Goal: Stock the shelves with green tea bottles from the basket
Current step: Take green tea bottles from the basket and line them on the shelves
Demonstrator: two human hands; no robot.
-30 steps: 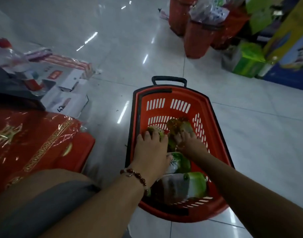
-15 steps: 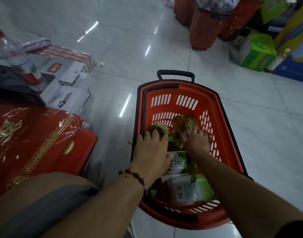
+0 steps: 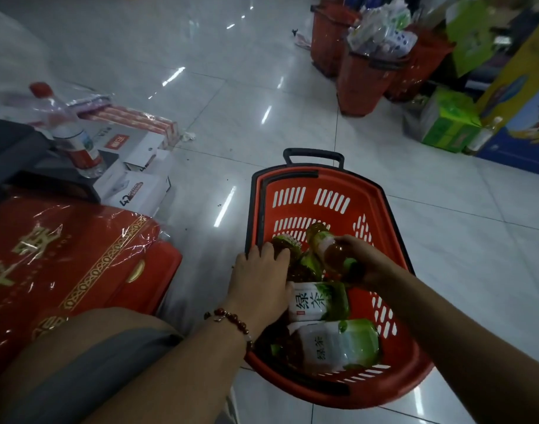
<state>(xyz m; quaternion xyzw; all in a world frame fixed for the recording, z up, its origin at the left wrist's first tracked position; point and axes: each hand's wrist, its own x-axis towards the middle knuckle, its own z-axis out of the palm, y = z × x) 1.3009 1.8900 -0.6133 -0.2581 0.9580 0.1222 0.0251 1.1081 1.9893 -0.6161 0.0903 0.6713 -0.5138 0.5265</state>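
Shop floor. A red basket (image 3: 381, 209) stands on glossy tiles (image 3: 445, 240); stacked baskets (image 3: 363, 84) of packaged goods, green cartons (image 3: 445, 123) and wrapped red gift boxes (image 3: 63, 255) line the aisle on both sides.

the basket (image 3: 295, 186) is slotted orange plastic with a black plastic rim. the green tea bottles (image 3: 338, 344) are clear plastic with glossy labels. the floor tiles (image 3: 231, 87) are glossy and reflective. crinkled shiny film covers the red gift box (image 3: 66, 252).
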